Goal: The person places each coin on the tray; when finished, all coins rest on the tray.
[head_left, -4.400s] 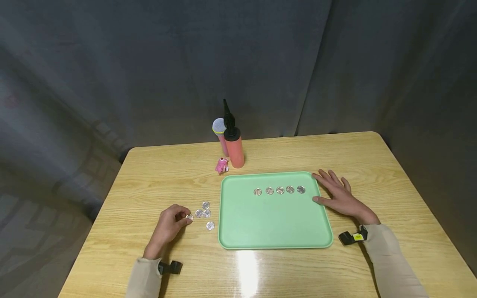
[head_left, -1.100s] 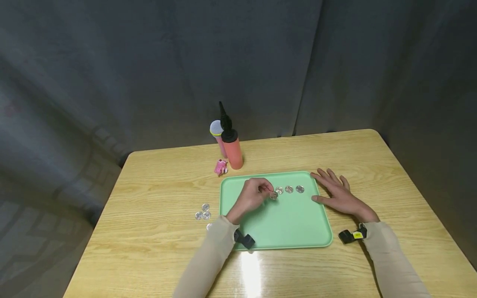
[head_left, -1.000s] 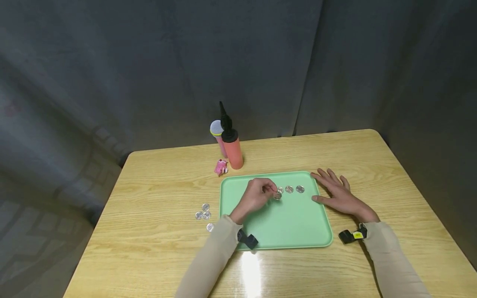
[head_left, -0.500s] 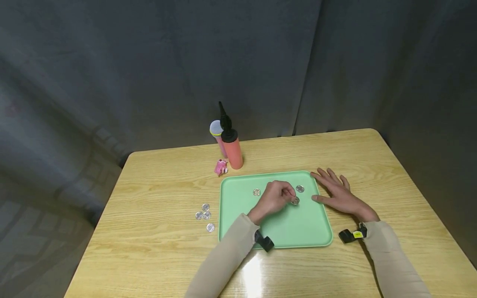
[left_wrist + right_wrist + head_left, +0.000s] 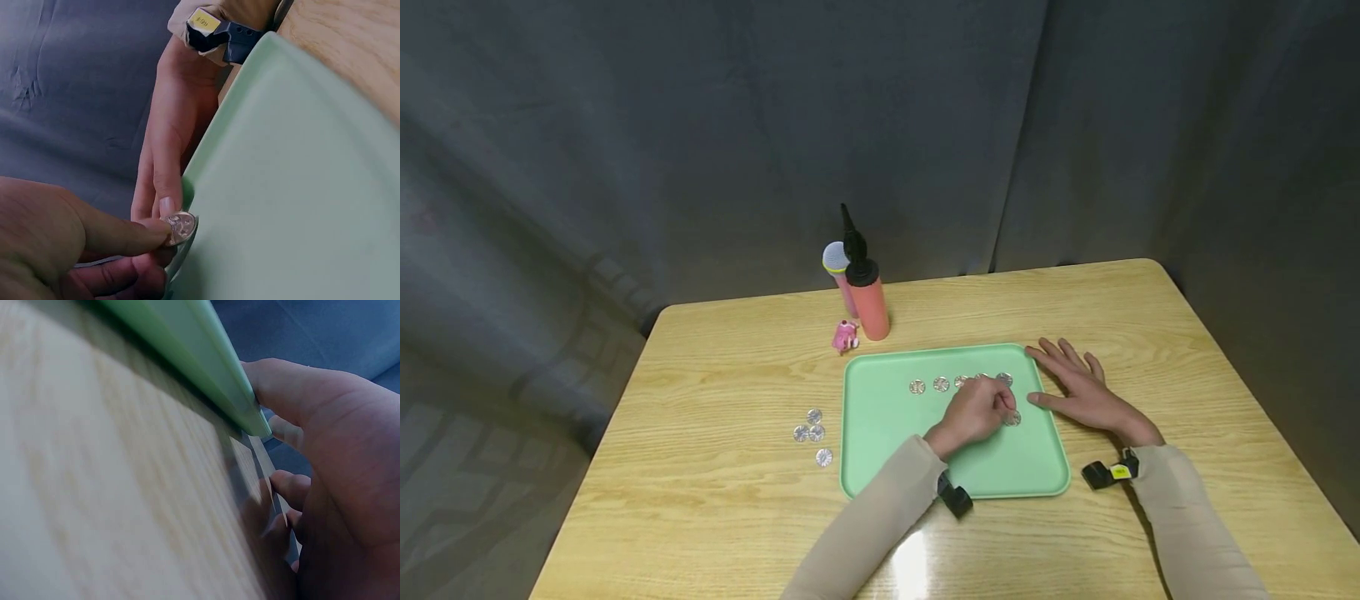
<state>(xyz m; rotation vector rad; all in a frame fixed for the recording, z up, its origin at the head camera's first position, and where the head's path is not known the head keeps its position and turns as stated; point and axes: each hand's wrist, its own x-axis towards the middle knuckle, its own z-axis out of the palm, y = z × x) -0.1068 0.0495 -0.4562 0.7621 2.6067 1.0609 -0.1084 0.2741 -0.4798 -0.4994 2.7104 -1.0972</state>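
Observation:
A green tray (image 5: 910, 454) lies on the wooden table, with a row of several silver discs (image 5: 941, 384) across its far half. My left hand (image 5: 1006, 412) hovers low over the tray's right part, just in front of the row's right end. Its thumb and fingers pinch one silver disc (image 5: 1012, 418), also plain in the left wrist view (image 5: 181, 226). My right hand (image 5: 1082, 396) lies flat on the table against the tray's right rim (image 5: 187, 356), thumb touching the rim. Several more silver discs (image 5: 814, 433) lie loose on the table left of the tray.
An orange hand pump (image 5: 868, 304), a microphone (image 5: 835, 260) and a small pink toy (image 5: 846, 335) stand behind the tray's far left corner. A dark curtain surrounds the table on the far side and at both sides.
My left hand picked one disc from the loose group and carried it right, over the tray and along the row, to near the right rim. The right hand has stayed put.

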